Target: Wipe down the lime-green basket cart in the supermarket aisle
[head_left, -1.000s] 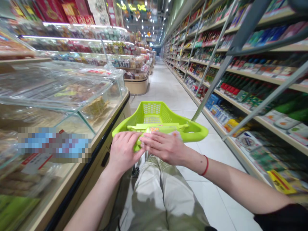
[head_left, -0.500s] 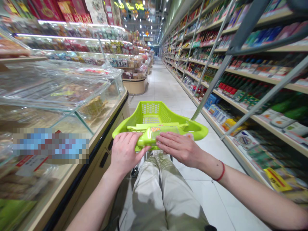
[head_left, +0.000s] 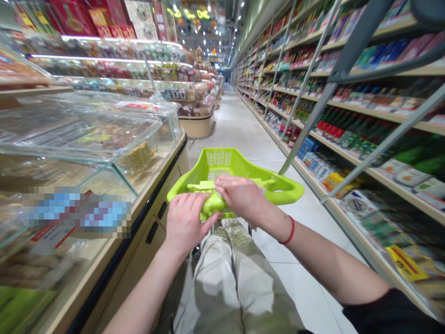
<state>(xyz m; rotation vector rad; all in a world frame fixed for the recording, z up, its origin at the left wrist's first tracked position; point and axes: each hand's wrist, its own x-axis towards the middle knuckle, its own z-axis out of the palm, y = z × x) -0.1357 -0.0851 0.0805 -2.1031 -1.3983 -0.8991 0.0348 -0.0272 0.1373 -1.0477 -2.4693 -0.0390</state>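
Note:
A lime-green shopping cart (head_left: 285, 192) stands right in front of me, its perforated basket narrowing away from me. My left hand (head_left: 186, 218) wraps round the left part of the cart's handle (head_left: 214, 202), with the thumb along the near side. Over the middle of that handle lies my right hand (head_left: 243, 195), its fingers bent across the top and close together. It hides the panel on the handle, and its thumb is mostly out of sight. A red cord (head_left: 291, 230) circles my right wrist.
Along the left runs a counter (head_left: 163, 178) with clear glass bins (head_left: 121, 178) of packaged food. Tall shelves (head_left: 368, 116) of bottles and packets line the right, with a slanting metal ladder (head_left: 309, 125) against them. A pale tiled aisle (head_left: 229, 111) stretches ahead between displays.
My right hand has shifted slightly up and left over the handle, and its fingers, flatter before, now arch over the panel. My left hand stays on the handle. The view has shifted slightly.

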